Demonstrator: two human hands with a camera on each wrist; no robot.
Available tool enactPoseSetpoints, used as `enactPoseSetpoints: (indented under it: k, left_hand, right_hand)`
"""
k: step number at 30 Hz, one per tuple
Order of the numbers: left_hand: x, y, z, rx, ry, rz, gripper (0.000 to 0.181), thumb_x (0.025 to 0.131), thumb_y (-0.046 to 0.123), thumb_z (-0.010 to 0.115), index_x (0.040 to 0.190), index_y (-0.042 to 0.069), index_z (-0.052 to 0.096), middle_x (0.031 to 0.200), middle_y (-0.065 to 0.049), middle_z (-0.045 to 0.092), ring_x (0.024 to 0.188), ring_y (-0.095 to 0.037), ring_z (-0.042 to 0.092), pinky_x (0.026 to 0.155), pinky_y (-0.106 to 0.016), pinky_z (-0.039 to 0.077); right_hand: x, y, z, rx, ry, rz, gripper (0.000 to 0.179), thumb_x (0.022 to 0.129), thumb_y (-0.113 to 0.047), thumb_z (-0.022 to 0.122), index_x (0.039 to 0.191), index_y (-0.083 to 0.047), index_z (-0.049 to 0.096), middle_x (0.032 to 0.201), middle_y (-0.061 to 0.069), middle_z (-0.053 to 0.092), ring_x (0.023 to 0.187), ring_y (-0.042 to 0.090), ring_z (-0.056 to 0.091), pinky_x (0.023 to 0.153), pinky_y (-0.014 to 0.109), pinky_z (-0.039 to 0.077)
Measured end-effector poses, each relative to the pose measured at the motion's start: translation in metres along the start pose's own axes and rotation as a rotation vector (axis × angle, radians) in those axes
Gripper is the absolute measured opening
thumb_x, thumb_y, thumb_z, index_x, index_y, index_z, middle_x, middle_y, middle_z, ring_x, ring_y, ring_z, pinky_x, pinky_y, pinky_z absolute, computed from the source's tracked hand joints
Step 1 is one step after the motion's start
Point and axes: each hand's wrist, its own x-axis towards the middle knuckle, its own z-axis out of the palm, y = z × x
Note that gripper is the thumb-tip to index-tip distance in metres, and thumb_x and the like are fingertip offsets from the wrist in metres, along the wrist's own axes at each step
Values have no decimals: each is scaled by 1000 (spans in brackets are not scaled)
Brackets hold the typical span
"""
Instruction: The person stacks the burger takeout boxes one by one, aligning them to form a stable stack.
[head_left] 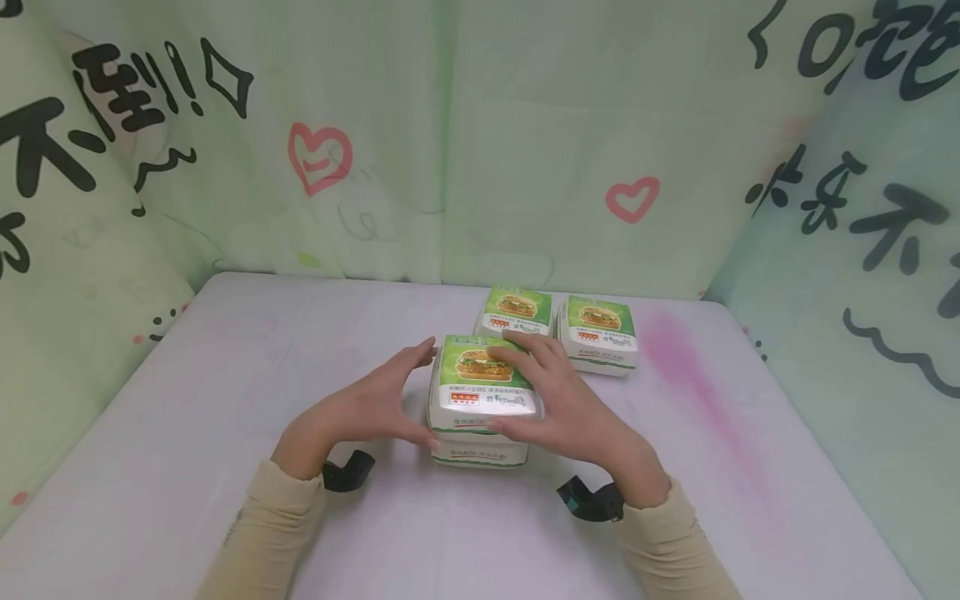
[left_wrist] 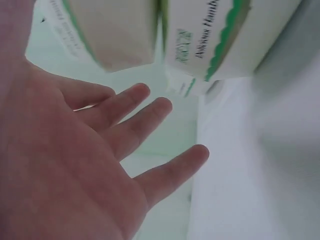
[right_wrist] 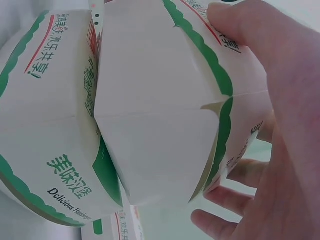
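Two white-and-green hamburger boxes stand one on the other near the middle of the table. My right hand holds the upper hamburger box, its thumb on the front face and its fingers over the top and far side. Below it the lower hamburger box shows only its front. My left hand is at the left side of the stack, thumb by the front left corner. Its fingers are straight and spread beside the boxes in the left wrist view. A slanted gap shows between the upper and lower boxes in the right wrist view.
Behind the stack, two more hamburger boxes stand side by side, one on the left and one on the right. The white table has a pink smear at right. Pale green curtains with drawings enclose the back and sides.
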Motion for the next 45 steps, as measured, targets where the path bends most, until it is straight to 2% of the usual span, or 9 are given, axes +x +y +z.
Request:
enactPoseSetpoints:
  k: [5, 8, 20, 30, 34, 38, 45]
  left_hand:
    - [-2, 4, -5, -49, 4, 74, 131, 64, 43, 92, 160, 16, 8, 163, 0, 24, 150, -23, 26, 120, -51, 31]
    - [-2, 6, -4, -61, 5, 89, 127, 66, 43, 91, 160, 19, 8, 163, 2, 23, 150, -22, 26, 120, -50, 33]
    - [0, 10, 2, -55, 38, 88, 118, 71, 45, 88, 159, 21, 15, 161, 2, 28, 146, -20, 32, 117, -50, 36]
    - [1, 10, 3, -37, 40, 86, 114, 71, 45, 87, 159, 21, 18, 160, 3, 29, 144, -19, 35, 116, -50, 38]
    - [1, 10, 2, -34, 37, 92, 114, 71, 45, 88, 159, 21, 19, 159, 2, 31, 143, -19, 36, 116, -49, 38]
    - [1, 10, 1, -39, 36, 100, 113, 71, 44, 88, 158, 20, 20, 159, 3, 31, 143, -19, 37, 116, -47, 38]
    - [1, 7, 1, -40, 37, 110, 113, 71, 43, 88, 158, 20, 20, 158, 5, 31, 142, -16, 37, 116, -45, 38]
  right_hand:
    - [-1, 0, -1, -14, -1, -2, 74, 81, -50, 76, 145, -25, 46, 156, 1, 35, 139, 24, 31, 109, 52, 42]
    - [-2, 1, -2, -22, -3, -2, 74, 82, -51, 75, 145, -26, 46, 155, 2, 36, 138, 24, 32, 108, 54, 42]
    - [-2, 0, -4, -9, -25, 5, 75, 81, -52, 74, 146, -28, 45, 156, 3, 35, 140, 24, 31, 109, 56, 42]
    - [-4, 3, -6, 15, -35, -2, 76, 81, -50, 76, 147, -29, 44, 157, -2, 32, 144, 22, 28, 111, 55, 41]
    - [-5, 5, -9, 46, -42, 14, 75, 82, -47, 77, 147, -29, 43, 158, 0, 31, 146, 22, 26, 112, 55, 40]
    - [-7, 10, -14, 69, -41, 44, 72, 86, -42, 73, 149, -28, 40, 160, 2, 28, 147, 26, 24, 113, 60, 36]
    - [-10, 27, -28, 124, 14, 120, 67, 91, -31, 68, 150, -22, 39, 160, 7, 29, 148, 32, 22, 113, 67, 30]
